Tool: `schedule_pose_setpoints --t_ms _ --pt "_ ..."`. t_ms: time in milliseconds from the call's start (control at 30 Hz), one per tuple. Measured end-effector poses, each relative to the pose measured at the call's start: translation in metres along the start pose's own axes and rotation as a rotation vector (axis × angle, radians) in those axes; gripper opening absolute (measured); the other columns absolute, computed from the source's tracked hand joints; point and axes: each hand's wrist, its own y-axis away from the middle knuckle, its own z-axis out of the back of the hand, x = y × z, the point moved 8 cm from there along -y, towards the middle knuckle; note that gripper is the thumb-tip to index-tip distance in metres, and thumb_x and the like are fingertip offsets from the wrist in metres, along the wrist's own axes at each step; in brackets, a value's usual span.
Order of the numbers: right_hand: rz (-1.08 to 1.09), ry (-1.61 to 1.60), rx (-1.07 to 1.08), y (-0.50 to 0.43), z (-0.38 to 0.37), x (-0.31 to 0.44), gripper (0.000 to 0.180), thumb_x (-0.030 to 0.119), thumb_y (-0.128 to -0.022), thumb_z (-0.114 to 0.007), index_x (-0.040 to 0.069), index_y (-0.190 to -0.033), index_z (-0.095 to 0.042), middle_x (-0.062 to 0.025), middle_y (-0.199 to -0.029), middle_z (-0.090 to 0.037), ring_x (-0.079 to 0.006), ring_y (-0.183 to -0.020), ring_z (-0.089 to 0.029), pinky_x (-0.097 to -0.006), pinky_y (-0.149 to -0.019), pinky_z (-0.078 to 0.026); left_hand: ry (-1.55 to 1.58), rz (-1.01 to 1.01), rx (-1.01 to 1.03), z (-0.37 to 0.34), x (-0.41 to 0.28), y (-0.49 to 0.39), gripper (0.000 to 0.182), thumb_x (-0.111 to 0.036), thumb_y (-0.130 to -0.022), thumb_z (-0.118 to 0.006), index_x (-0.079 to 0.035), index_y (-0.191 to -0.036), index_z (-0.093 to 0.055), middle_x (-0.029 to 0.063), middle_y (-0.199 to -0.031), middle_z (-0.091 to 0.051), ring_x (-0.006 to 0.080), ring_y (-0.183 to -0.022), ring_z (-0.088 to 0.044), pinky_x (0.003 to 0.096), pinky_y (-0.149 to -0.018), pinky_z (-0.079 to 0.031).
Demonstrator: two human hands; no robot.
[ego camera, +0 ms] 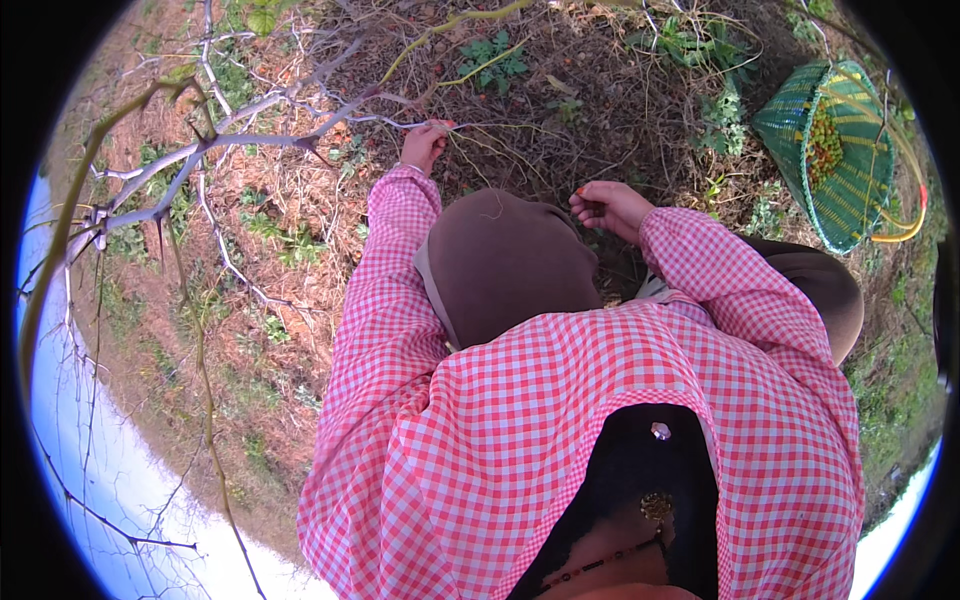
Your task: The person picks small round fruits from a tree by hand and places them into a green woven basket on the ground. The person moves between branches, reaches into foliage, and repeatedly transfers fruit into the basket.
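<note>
My left hand [424, 145] reaches out past my knee, its fingers pinched around a thin pale twig [386, 120] of a thorny branch. A small red fruit [448, 123] shows at those fingertips, partly covered. Finer yellowish stems [499, 146] spread from there to the right. Beside the same knee, my right hand [611, 205] is curled, with a small orange-red fruit [580, 192] between thumb and forefinger. To its right, a green and yellow woven basket [847, 214] leans toward me. Many small green, yellow and reddish fruits [825, 146] lie inside it.
Bare grey branches with long thorns [247, 140] arch across the left side, close to my left sleeve. Dry grass and twigs [600, 90] cover the ground, dotted with small red fruits. Green weeds [491, 61] grow among them. The basket has a curved yellow handle [913, 217].
</note>
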Motion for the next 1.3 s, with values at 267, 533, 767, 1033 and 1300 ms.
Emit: schedule_pose_setpoints --t_ms 267,533,767,1033,1300 --pt "0.004 0.024 -0.032 0.001 0.002 0.001 0.022 0.02 -0.089 -0.048 0.001 -0.093 -0.059 -0.0055 -0.081 -0.061 -0.0126 -0.071 -0.057 -0.0263 -0.065 -0.05 -1.128 -0.405 -0.018 -0.038 -0.024 -0.026 0.016 -0.006 -0.076 -0.065 -0.008 -0.091 -0.068 0.0091 -0.085 -0.056 0.0222 -0.075 -0.059 0.0299 -0.069 -0.048" --pt "0.017 0.001 -0.026 0.003 0.004 0.004 0.022 0.02 -0.089 -0.049 0.0 -0.093 -0.058 -0.0056 -0.081 -0.061 -0.0125 -0.07 -0.058 -0.0258 -0.066 -0.05 -1.38 -0.453 -0.101 -0.042 -0.028 -0.021 0.009 -0.013 -0.078 -0.062 -0.008 -0.085 -0.064 0.0149 -0.095 -0.059 0.0298 -0.08 -0.059 0.0384 -0.07 -0.048" --pt "0.012 -0.015 -0.025 0.001 0.002 0.003 0.021 0.019 -0.089 -0.049 0.0 -0.092 -0.058 -0.0066 -0.081 -0.061 -0.0127 -0.07 -0.058 -0.0262 -0.065 -0.05 0.422 0.017 0.057 -0.026 0.01 -0.027 0.017 -0.015 -0.086 -0.054 -0.004 -0.099 -0.054 0.005 -0.087 -0.058 0.0107 -0.07 -0.053 0.022 -0.054 -0.043" --pt "0.012 0.001 -0.015 0.003 0.0 0.004 0.021 0.019 -0.089 -0.05 0.001 -0.092 -0.058 -0.0061 -0.081 -0.061 -0.013 -0.071 -0.057 -0.0277 -0.067 -0.05 -0.172 -0.081 0.045 -0.037 -0.003 -0.023 0.013 -0.012 -0.076 -0.062 -0.005 -0.087 -0.062 0.0051 -0.086 -0.063 0.0118 -0.069 -0.055 0.0231 -0.063 -0.044" --pt "0.009 -0.015 -0.025 0.003 0.002 0.002 0.02 0.019 -0.088 -0.05 0.001 -0.092 -0.058 -0.0059 -0.081 -0.061 -0.013 -0.071 -0.057 -0.0275 -0.067 -0.05 -1.463 -0.41 -0.022 -0.065 -0.009 -0.047 0.025 -0.03 -0.072 -0.069 -0.007 -0.083 -0.066 0.0128 -0.081 -0.064 0.028 -0.069 -0.059 0.0331 -0.069 -0.049"
